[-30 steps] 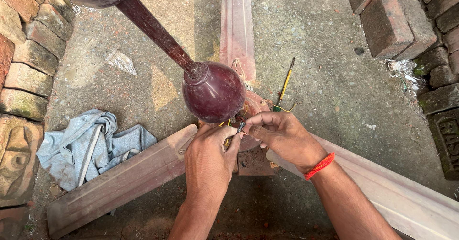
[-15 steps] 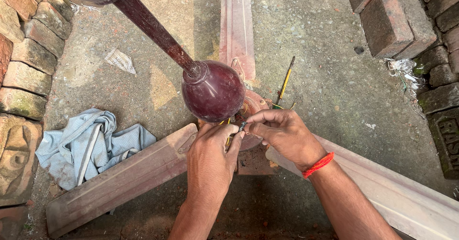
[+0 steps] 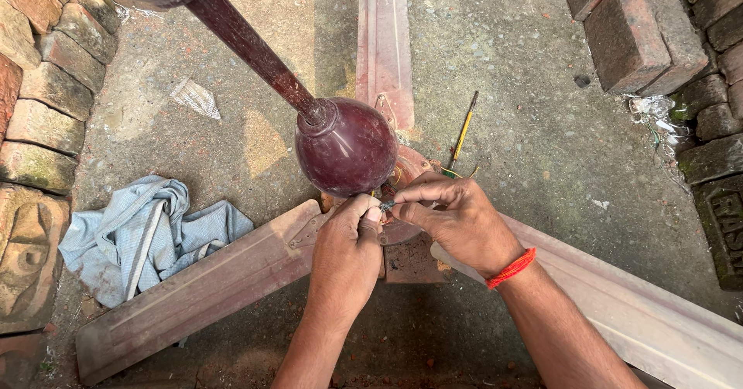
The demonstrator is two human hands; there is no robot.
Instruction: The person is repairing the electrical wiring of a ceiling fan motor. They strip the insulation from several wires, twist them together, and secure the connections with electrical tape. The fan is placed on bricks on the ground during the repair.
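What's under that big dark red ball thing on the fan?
Under the dark red cup a bit of the round fan motor shows, with three blades spreading out. Both hands, left hand and right hand, cover most of it, pinching something small.

Blue cloth (image 3: pixel 147 238), bricks (image 3: pixel 635 29), screwdriver (image 3: pixel 463 132)

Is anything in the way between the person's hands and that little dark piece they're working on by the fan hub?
Nothing visible. The left hand and right hand both already pinch the small dark piece at their fingertips, right below the maroon dome cover, which sits close above but doesn't block them.
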